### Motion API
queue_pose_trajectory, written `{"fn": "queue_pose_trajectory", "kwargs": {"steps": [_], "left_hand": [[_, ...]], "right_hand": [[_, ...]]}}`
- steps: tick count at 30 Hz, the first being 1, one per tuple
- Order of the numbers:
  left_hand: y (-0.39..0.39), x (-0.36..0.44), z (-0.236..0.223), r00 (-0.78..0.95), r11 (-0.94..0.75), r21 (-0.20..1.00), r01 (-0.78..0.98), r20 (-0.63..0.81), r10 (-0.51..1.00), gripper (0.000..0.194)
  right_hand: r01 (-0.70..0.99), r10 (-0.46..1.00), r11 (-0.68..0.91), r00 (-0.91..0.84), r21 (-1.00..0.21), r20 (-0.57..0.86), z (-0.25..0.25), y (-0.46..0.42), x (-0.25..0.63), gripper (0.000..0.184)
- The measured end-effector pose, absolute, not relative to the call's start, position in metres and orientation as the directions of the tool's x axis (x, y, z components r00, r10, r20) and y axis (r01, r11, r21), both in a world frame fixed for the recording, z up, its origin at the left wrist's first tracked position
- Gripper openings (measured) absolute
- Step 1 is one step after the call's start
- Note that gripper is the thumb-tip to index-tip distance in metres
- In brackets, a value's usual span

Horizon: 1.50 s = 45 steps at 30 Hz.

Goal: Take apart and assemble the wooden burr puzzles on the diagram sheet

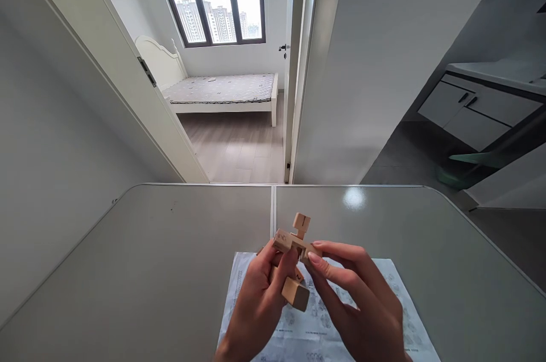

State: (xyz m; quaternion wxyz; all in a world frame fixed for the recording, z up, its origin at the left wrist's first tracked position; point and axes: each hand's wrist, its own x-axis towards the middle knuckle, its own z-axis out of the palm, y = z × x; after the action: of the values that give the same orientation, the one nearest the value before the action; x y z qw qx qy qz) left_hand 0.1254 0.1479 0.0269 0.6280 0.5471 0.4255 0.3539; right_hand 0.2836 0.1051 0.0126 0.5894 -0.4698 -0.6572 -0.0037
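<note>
A small wooden puzzle [296, 248] of interlocked notched bars is held above the grey table [149, 271], near its front middle. My left hand [260, 299] grips it from the left, fingers closed round the lower bars, thumb on the crosswise bar. My right hand [358, 299] pinches the right end of that crosswise bar with thumb and forefinger. One bar sticks up at the top, another points toward me at the bottom. A printed paper sheet [396, 288] lies flat on the table under both hands.
The table has a seam [273, 214] down its middle and rounded far corners. Beyond it an open doorway shows a bed [222, 92] under a window. A wall stands ahead on the right, with grey cabinets [478, 112] at far right.
</note>
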Motion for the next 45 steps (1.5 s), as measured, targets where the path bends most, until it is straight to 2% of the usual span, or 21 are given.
{"fn": "queue_pose_trajectory", "kwargs": {"steps": [5,8,11,14,16,22,29,34,39,45], "left_hand": [[0.148,0.126,0.030,0.359,0.140,0.990,0.018,-0.137,0.923,0.045],[0.149,0.124,0.030,0.371,0.079,0.994,0.069,-0.099,0.923,0.041],[0.150,0.122,0.030,0.409,0.027,0.996,0.086,-0.060,0.910,0.036],[0.151,0.121,0.031,0.460,0.018,0.997,0.076,-0.051,0.886,0.033],[0.152,0.121,0.031,0.469,0.012,0.995,0.096,-0.056,0.881,0.033],[0.154,0.120,0.034,0.403,-0.032,0.969,0.244,-0.071,0.912,0.037],[0.152,0.121,0.037,0.417,0.043,0.985,0.169,-0.111,0.902,0.041],[0.152,0.122,0.036,0.417,0.033,0.982,0.186,-0.110,0.902,0.043],[0.151,0.123,0.036,0.423,0.026,0.984,0.174,-0.099,0.901,0.041],[0.153,0.123,0.040,0.415,-0.026,0.970,0.242,-0.079,0.907,0.041]], "right_hand": [[0.380,0.790,0.497,0.173,-0.780,0.588,0.014,0.104,0.285,0.022],[0.164,0.917,0.286,0.240,-0.944,0.319,0.017,0.102,0.286,0.010],[-0.106,0.986,0.013,0.169,-0.994,-0.005,0.026,0.101,0.287,0.029],[-0.262,0.989,-0.129,0.034,-0.956,-0.143,0.036,0.102,0.287,0.038],[-0.270,0.986,-0.146,0.033,-0.952,-0.160,0.039,0.102,0.286,0.037],[-0.161,0.972,-0.051,0.220,-0.986,-0.086,0.031,0.098,0.283,0.035],[-0.187,0.978,-0.027,0.201,-0.982,-0.065,0.028,0.100,0.288,0.032],[-0.185,0.975,-0.007,0.216,-0.983,-0.047,0.029,0.101,0.286,0.029],[-0.083,0.966,0.058,0.254,-0.995,0.035,0.030,0.101,0.285,0.025],[0.064,0.951,0.115,0.282,-0.991,0.129,0.024,0.101,0.285,0.023]]}}
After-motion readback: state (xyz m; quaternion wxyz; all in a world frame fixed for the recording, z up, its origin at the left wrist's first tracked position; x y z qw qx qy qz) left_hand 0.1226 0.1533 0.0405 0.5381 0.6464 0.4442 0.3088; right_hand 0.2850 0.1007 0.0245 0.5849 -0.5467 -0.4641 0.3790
